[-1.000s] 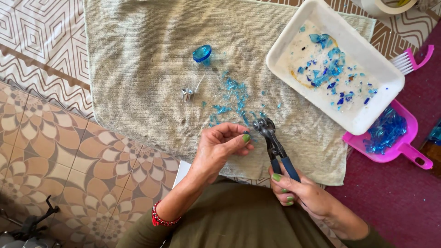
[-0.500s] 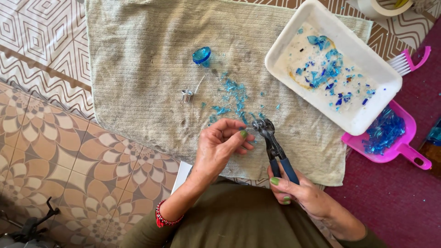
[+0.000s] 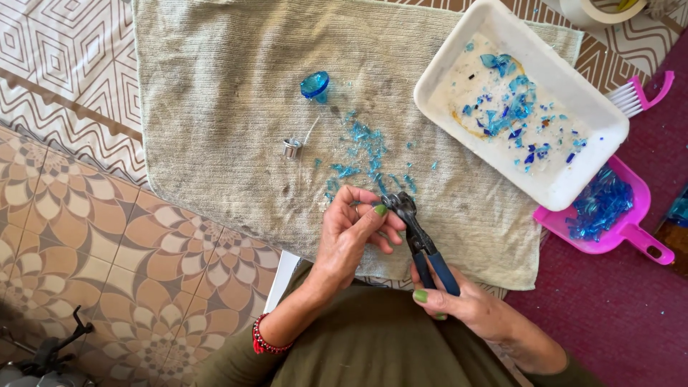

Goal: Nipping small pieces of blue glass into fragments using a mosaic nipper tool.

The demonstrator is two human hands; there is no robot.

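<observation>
Head view, frame centre: right hand (image 3: 466,304) grips pliers (image 3: 423,240); left hand (image 3: 355,229) pinches something hidden at their head, nipping blue glass; steadiness seems needed next.

Your left hand (image 3: 352,233) has nails painted a soft green, the thumbnail showing plainly. Around that wrist you wear a bracelet (image 3: 266,344) of small red beads wound in several strands. Your right hand (image 3: 469,304) carries the same green polish on the one nail that shows. Both forearms are bare. You wear an olive-green garment (image 3: 373,344), plain, soft and loosely creased, with no pattern or buttons showing.
</observation>
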